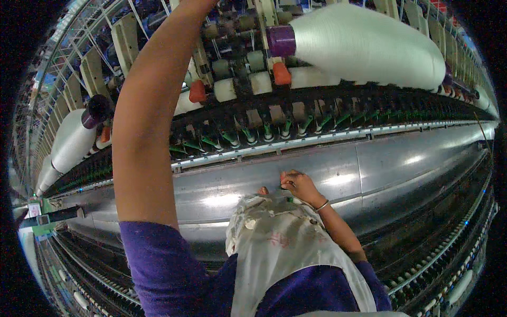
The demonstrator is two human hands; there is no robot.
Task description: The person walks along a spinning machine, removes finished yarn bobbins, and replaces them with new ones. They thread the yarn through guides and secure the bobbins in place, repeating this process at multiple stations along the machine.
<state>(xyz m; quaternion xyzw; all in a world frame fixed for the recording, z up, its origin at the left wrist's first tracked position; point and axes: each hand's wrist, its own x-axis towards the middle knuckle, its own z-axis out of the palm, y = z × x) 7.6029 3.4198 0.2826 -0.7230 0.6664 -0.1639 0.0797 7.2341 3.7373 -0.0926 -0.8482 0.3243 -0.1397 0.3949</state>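
Observation:
My left arm (145, 116) is raised across the left side and reaches up over the machine's roller row. Its hand lies beyond the top edge. In front of my waist, low before the grey metal panel, my right hand (300, 186) is closed with fingers drawn together. What it pinches, if anything, is too small to make out. Just under that hand is the pale apron (282, 232), bunched at its top. A large white cone of yarn (364, 45) with a purple tube end lies on the machine at the upper right.
Orange pieces (282, 73) and white rollers (260, 83) line the machine's front. Below them runs a row of green-marked spindles (245, 134) above the long metal panel (338, 164). Another white yarn cone (74, 140) sits at the left. More spindle rows (438, 259) stand near the lower right.

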